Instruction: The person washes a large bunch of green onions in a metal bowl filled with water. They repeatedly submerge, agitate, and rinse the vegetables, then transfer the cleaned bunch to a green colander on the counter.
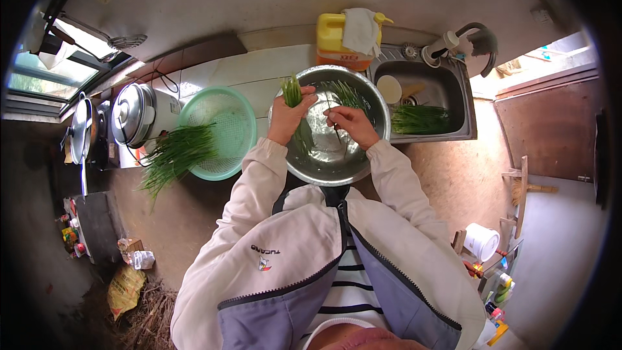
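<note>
Over the left side of a large metal basin (332, 180), my left hand (290, 114) is closed around a bundle of green chives (291, 92), whose leaves hang down into the basin. To its right, my right hand (354, 125) pinches a thin dark leaf (337, 135) between thumb and fingers. More chives (345, 95) lie inside the basin near its far wall. Left of the basin, a pale green plastic colander (250, 131) holds a pile of chives (182, 150) that spills over its left rim. Another bunch of chives (420, 119) rests in the steel sink.
The steel sink (469, 107) with its faucet (443, 44) adjoins the basin's right side. A yellow jug (330, 34) with a cloth (360, 31) over it stands behind the basin. Left of the colander are a rice cooker (141, 112) and a lidded pan (80, 131).
</note>
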Motion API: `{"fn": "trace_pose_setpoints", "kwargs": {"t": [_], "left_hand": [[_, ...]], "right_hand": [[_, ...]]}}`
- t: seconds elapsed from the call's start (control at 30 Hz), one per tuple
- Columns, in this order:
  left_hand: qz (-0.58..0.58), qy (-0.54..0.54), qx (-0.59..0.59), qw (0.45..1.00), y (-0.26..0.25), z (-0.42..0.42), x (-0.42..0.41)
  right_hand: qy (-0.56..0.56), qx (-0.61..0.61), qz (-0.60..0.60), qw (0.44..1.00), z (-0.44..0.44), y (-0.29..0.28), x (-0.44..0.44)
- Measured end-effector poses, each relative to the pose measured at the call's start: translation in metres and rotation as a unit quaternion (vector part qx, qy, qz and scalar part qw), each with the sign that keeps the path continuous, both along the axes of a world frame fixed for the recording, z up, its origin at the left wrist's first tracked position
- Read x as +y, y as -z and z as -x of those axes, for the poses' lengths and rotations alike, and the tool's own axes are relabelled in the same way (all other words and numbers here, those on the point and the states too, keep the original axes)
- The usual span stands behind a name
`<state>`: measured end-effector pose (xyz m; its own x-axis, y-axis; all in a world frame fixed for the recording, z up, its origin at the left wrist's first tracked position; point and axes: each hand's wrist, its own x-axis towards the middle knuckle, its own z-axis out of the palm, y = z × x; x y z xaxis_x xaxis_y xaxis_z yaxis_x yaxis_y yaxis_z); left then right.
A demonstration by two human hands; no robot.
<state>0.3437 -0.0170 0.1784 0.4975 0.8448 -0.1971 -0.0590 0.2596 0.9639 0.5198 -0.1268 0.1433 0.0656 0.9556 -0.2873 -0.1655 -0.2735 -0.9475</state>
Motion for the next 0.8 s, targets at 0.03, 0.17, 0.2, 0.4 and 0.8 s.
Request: {"fn": "trace_pose_setpoints", "kwargs": {"t": [0.03, 0.17, 0.2, 0.4, 0.8], "left_hand": [[0.0, 0.004, 0.003, 1.0, 0.0, -0.001, -0.003], [-0.023, -0.004, 0.01, 1.0, -0.001, -0.008, -0.008], [-0.028, -0.002, 0.022, 0.999, -0.002, -0.007, -0.01], [-0.044, -0.085, -0.034, 0.995, -0.005, -0.003, -0.017], [-0.046, -0.166, 0.001, 0.985, -0.023, 0.011, -0.029]], "right_hand": [[-0.007, -0.013, -0.02, 1.0, 0.003, -0.002, 0.0], [-0.028, -0.017, -0.034, 0.999, 0.013, -0.015, 0.001], [-0.024, -0.006, -0.055, 0.998, 0.015, -0.011, -0.001], [-0.038, -0.063, -0.076, 0.994, 0.009, 0.004, -0.013], [0.025, -0.366, -0.117, 0.923, -0.031, 0.131, -0.041]]}}
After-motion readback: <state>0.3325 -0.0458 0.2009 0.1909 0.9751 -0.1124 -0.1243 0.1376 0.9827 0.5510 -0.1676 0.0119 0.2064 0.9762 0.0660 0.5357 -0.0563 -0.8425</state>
